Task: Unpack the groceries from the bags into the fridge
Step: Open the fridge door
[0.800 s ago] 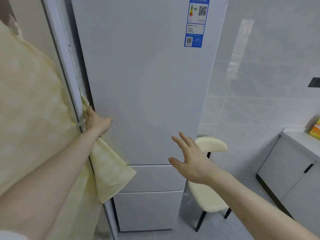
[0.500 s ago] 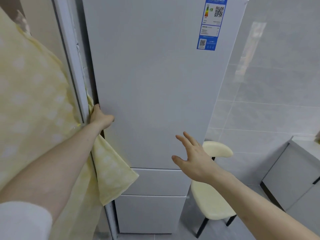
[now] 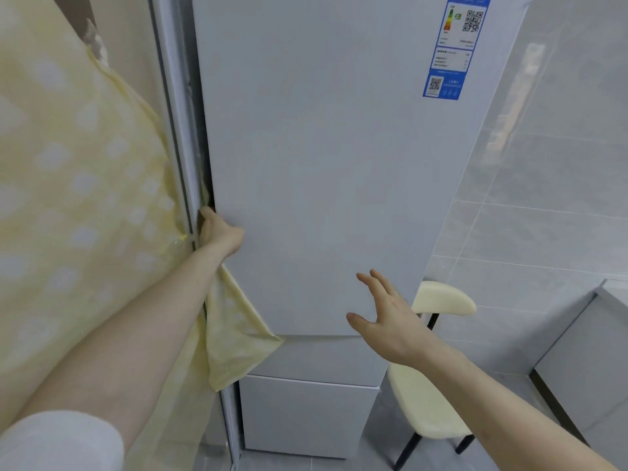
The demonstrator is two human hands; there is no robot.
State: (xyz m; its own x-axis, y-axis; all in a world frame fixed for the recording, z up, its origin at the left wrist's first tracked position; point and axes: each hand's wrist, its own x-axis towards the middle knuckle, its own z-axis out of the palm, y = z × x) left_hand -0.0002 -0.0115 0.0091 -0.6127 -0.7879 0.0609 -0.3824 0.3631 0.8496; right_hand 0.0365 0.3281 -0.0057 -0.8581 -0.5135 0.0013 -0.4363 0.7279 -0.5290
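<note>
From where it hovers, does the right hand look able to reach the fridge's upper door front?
Probably yes. The right hand is open, fingers spread, in front of the fridge door near its lower edge, with nothing between them. The chair stands off to the right, out of the way.

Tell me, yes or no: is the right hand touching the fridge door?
No, the right hand hangs open in front of the fridge door; only the left hand grips its edge.
</note>
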